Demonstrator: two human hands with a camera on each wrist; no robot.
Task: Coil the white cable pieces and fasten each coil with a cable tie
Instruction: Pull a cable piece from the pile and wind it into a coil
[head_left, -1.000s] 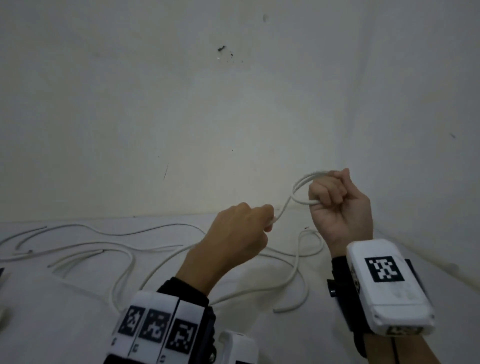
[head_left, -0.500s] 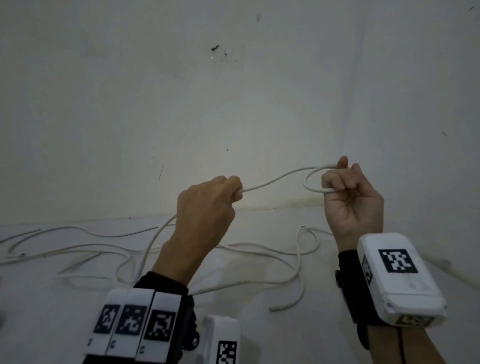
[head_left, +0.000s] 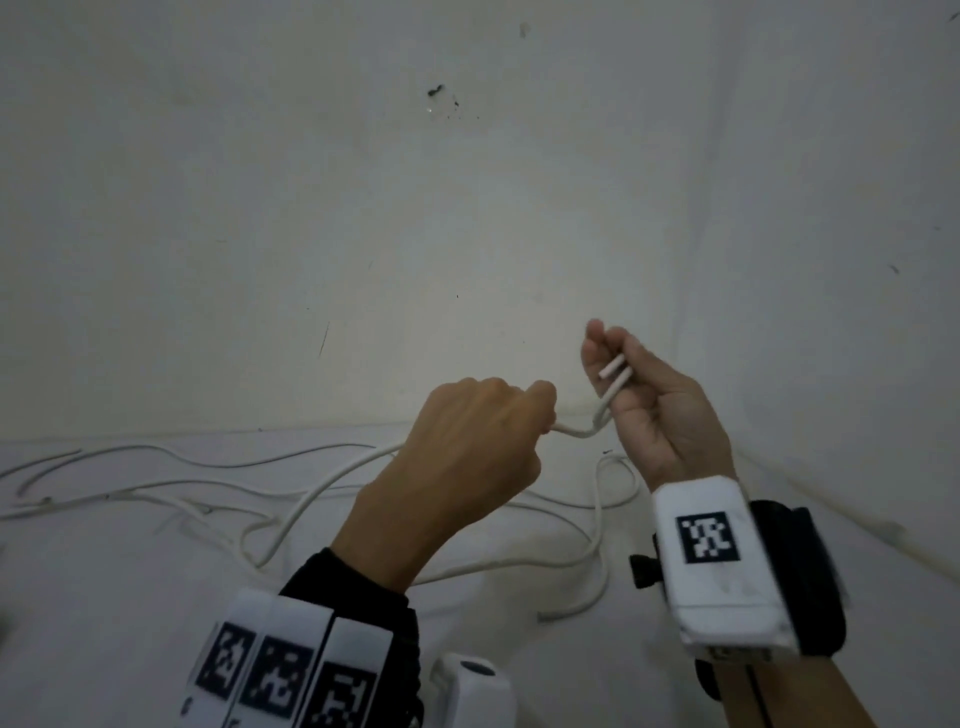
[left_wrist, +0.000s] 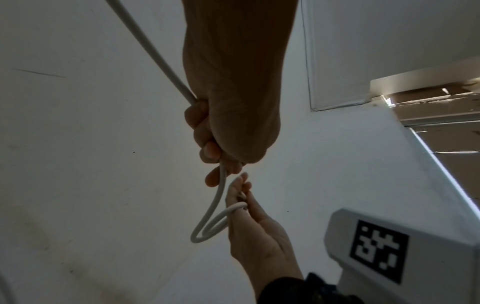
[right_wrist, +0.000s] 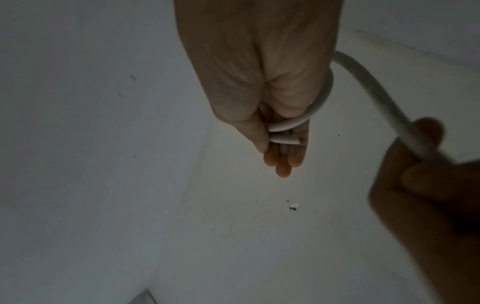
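Both hands are raised above the white surface, close together in front of the wall.

Right hand: palm up, thumb pinching the cut end of the white cable against the fingers. One small loop is formed; the wrist view shows the loop wrapping the side of the hand, w/ the cable end lying across the fingers. Vs. 0.5 s ago, the loop has turned edge-on to the head cam and the tip now points up-left.

Left hand: closed fist around the same cable just beside the right hand; the fingers curl over it, per the wrist view. It has moved right and down since 0.5 s ago, so the span between the hands is now a short S-bend rather than a long, nearly straight run.

Behind the left hand, the cable drops to the surface. Other cable pieces lie loose and uncoiled there, approx. as before.
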